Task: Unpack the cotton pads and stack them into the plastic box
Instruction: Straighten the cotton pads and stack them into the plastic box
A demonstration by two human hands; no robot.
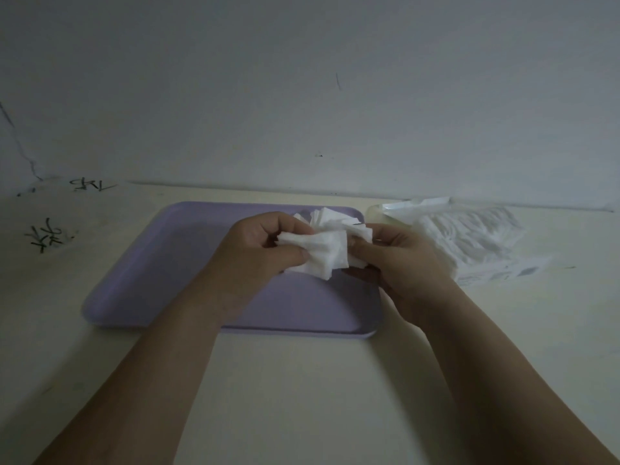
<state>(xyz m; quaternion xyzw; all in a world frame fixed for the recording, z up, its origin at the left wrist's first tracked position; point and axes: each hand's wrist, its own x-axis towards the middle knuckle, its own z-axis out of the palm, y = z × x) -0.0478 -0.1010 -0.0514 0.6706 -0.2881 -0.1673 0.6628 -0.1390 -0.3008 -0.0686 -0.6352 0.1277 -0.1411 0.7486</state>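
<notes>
Head view: left hand (265,250) and right hand (399,260) both pinch one bunch of cotton pads (327,253) between them, thumbs on top, fingers curled under. The bunch is fanned and uneven, and is held over the far right part of the purple tray (151,290). Nothing else shows on the tray. Just right of the hands lies the opened pack (469,243), still full of pads. A clear shape at the tray's far right corner is probably the plastic box (375,213); its contents can't be made out. It's nearer the right hand.
</notes>
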